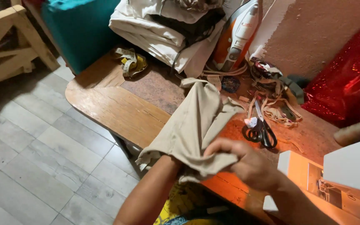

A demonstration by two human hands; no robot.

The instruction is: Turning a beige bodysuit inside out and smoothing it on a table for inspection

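Observation:
A beige piece of cloth [190,125], shaped like a sleeve or tube, lies across the wooden table [117,110]. My left hand is pushed inside it from the near end and is hidden; only the forearm [151,193] shows. My right hand [240,160] grips the cloth's near edge, fingers closed on the fabric. Black-handled scissors [262,129] lie on the table just right of the cloth.
An orange and white iron [237,35] stands at the back next to a pile of folded pale fabric [163,29]. A yellow tape measure [131,62], fabric scraps [278,106], a red shiny bag [346,79] and a white sewing machine [346,171] surround the work area.

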